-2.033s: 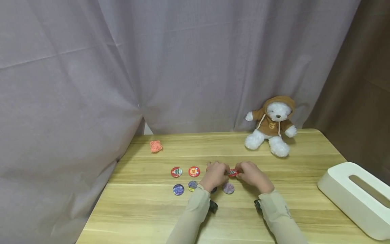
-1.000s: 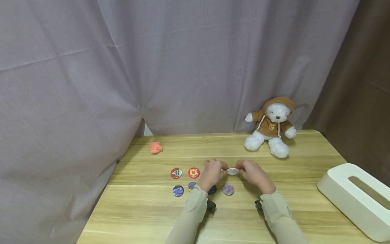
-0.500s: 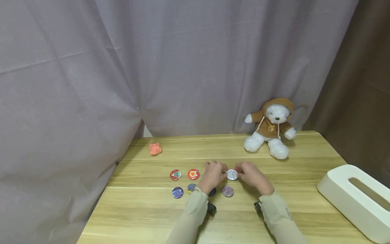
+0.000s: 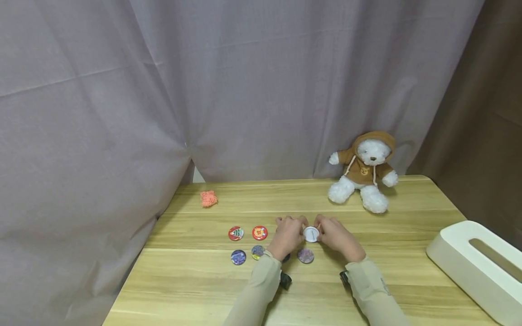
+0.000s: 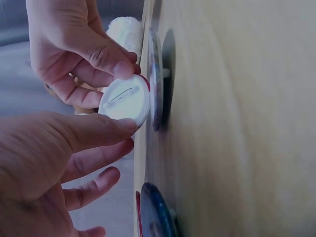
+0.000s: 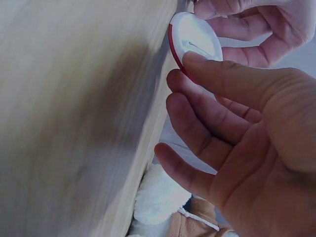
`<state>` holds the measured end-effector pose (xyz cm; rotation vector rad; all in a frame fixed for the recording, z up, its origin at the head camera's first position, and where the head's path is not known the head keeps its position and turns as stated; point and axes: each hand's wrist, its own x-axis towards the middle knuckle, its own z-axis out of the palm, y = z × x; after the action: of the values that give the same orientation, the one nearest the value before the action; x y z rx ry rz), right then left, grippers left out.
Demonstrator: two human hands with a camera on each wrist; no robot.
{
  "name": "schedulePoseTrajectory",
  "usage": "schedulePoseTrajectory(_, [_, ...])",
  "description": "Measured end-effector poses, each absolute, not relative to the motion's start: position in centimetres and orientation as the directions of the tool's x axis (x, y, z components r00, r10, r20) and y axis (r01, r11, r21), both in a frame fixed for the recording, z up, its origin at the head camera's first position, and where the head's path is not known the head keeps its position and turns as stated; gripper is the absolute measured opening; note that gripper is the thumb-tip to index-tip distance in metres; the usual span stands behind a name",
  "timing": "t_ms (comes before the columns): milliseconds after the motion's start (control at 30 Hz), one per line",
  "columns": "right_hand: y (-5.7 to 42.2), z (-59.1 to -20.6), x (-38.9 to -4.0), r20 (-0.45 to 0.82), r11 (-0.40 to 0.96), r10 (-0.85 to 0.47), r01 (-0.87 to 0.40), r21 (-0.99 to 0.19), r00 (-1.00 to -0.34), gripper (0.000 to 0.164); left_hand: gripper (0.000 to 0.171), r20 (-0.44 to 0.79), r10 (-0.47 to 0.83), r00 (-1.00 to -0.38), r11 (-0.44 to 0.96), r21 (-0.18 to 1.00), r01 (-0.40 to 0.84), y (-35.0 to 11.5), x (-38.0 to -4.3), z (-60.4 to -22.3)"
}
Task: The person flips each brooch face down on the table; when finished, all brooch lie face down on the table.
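Between both hands is a round pin badge, its white back with the safety pin facing up and a red rim showing in the right wrist view. My left hand pinches one edge with thumb and fingers. My right hand pinches the opposite edge, thumb on the white back. Just nearer than it lies a pale purple badge on the table. A dark badge is mostly hidden by my left wrist. Left of that hand lie a red-and-yellow badge and a grey-yellow badge.
Farther left are a red-and-green tree badge and a blue-purple badge. A coral knitted bundle lies at the back left of the wooden table. A white teddy bear sits back right; a white slotted box stands at the right.
Two seconds ago the badge's red printed face showed. It has been turned over between my hands, so its white pin side now faces up. The hands have barely shifted.
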<state>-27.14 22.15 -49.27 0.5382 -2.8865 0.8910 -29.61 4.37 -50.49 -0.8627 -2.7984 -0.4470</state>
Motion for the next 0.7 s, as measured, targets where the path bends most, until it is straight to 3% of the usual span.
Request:
schedulePoseTrajectory(300, [21.94, -49.29, -26.90, 0.180, 0.784, -0.313, -0.361, -0.506, -0.933, 0.031, 0.037, 0.234, 0.506, -0.830, 0.800, 0.231, 0.553, 4.81, -29.21, -50.28])
schedulePoseTrajectory(700, [21.73, -49.28, -26.74, 0.181, 0.842, -0.301, -0.350, -0.411, -0.936, 0.028, 0.037, 0.252, 0.510, -0.822, 0.808, 0.187, 0.559, 4.94, -29.02, -50.56])
